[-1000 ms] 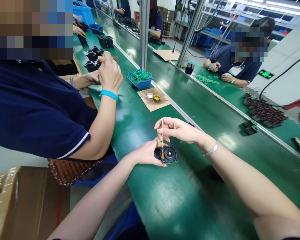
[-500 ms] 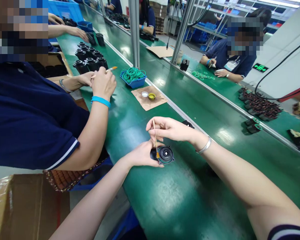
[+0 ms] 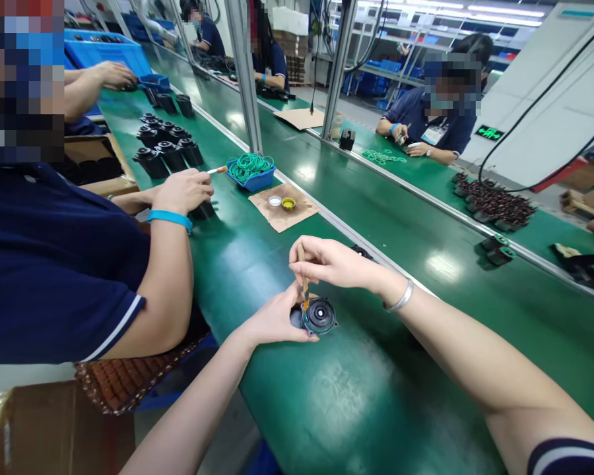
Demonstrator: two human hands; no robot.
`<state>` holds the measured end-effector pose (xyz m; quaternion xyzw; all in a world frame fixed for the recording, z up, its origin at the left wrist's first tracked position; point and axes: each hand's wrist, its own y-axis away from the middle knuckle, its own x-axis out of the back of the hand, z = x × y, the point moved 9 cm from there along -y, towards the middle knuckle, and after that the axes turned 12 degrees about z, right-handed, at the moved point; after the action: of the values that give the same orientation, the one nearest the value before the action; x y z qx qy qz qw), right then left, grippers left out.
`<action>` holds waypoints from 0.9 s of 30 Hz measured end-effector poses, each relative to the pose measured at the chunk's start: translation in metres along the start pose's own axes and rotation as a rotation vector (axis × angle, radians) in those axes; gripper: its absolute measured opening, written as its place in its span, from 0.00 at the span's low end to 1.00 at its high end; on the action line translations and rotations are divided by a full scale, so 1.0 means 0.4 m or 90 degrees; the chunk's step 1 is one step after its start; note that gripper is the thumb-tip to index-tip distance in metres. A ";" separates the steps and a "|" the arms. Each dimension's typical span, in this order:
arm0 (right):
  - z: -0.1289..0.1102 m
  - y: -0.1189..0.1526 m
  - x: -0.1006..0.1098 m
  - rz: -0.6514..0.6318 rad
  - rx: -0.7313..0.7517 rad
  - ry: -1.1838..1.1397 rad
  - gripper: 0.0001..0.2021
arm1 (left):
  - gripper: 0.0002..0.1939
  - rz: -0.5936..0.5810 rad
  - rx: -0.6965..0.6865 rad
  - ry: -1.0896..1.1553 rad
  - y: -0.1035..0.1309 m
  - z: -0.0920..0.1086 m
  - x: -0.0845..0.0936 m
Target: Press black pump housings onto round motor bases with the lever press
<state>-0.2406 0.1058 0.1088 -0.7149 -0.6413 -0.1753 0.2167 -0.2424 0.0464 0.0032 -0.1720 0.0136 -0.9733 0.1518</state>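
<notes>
A round black part with a green ring around its edge rests on the green belt. My left hand grips it from the left side. My right hand pinches a small brush, held nearly upright, with its orange tip touching the part's left rim. A silver bangle sits on my right wrist.
A co-worker in a dark blue shirt sits at my left, their hand holding another brush. A blue tray of green rings, a cardboard piece with two small caps and several black parts lie further up the belt. Other people work across the line.
The view has shifted up and right. My brush tip has stayed on the part's rim, moving slightly. The co-worker's hand has lowered toward the belt.
</notes>
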 end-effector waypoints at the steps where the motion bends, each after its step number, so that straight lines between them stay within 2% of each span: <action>1: 0.002 0.007 0.008 0.016 -0.006 -0.001 0.14 | 0.46 0.000 0.002 0.018 0.000 0.001 -0.001; 7: 0.027 0.060 0.052 0.159 -0.027 -0.004 0.18 | 0.52 -0.014 0.014 0.039 0.002 0.004 -0.006; 11: 0.035 0.108 0.074 0.249 -0.042 0.069 0.18 | 0.52 -0.017 0.017 0.067 0.002 0.005 -0.008; 17: 0.018 0.185 0.086 0.316 -0.090 0.152 0.17 | 0.53 -0.012 0.022 0.067 0.004 -0.001 -0.007; 22: 0.029 0.250 0.054 0.342 -0.134 0.105 0.19 | 0.53 -0.008 0.013 0.039 0.004 -0.002 -0.003; 27: 0.059 0.274 0.003 0.382 -0.185 -0.062 0.22 | 0.51 -0.004 0.009 0.007 0.001 0.005 -0.001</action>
<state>-0.1323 0.1104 0.0802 -0.9028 -0.3800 -0.1588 0.1240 -0.2414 0.0462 0.0048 -0.1656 0.0070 -0.9747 0.1502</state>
